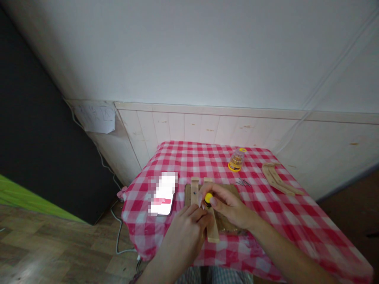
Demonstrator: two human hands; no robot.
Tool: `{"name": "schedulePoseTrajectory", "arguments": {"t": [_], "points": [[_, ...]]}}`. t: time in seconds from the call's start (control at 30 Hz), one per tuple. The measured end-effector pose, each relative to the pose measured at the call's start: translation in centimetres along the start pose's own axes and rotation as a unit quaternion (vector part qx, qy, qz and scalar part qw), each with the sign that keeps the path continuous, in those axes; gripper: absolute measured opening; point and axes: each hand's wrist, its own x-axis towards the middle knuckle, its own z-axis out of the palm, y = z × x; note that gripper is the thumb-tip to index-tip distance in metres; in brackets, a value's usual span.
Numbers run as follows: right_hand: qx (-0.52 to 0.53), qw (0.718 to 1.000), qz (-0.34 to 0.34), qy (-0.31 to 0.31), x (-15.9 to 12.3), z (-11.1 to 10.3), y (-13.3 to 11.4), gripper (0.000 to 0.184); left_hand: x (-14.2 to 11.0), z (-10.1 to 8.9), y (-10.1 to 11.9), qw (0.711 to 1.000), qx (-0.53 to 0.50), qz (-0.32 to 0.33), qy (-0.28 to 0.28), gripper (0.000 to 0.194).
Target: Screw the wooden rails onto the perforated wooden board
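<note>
My right hand [227, 204] has its fingers closed round a small screwdriver with a yellow top [209, 197]. The screwdriver points down at a pale wooden strip [212, 233], and its tip is hidden by my fingers. Close against it, my left hand [193, 221] is closed with the fingers bent over the work; what they pinch is hidden. A second wooden strip [194, 186], with a dark screw or hole in it, lies to the left. Both strips rest on a brown board [233, 223], partly covered by my hands.
Several loose screws [243, 183] lie right of the board. Behind them stands a clear, yellow-rimmed bit case [237, 160]. Curved wooden pieces [275, 179] lie at the right edge, and a phone [166, 191] lies on the left of the checked tablecloth [192, 152]. A wall borders the far side.
</note>
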Motion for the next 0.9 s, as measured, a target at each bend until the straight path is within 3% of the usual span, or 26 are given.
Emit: {"name": "schedulePoseTrajectory", "arguments": {"t": [0.3,0.4,0.53,0.7,0.9], "points": [[0.044,0.999,0.005,0.023,0.5,0.3,0.4,0.024,0.1,0.1,0.0,1.000,-0.003,-0.005,0.002,0.025],[0.057,0.998,-0.025,0.007,0.7,0.4,1.0,0.036,0.1,0.1,0.0,1.000,-0.012,-0.010,-0.004,0.024],[0.064,0.998,0.003,0.004,0.5,0.0,1.4,0.051,0.2,0.1,-0.1,1.000,-0.014,-0.007,-0.009,0.024],[0.001,1.000,0.017,0.005,0.2,-0.4,1.1,0.039,0.1,0.2,-0.1,1.000,-0.015,-0.003,0.010,0.027],[0.057,0.998,-0.002,-0.004,0.4,0.2,0.1,0.026,0.1,0.2,-0.1,0.998,-0.016,0.016,0.051,0.030]]}}
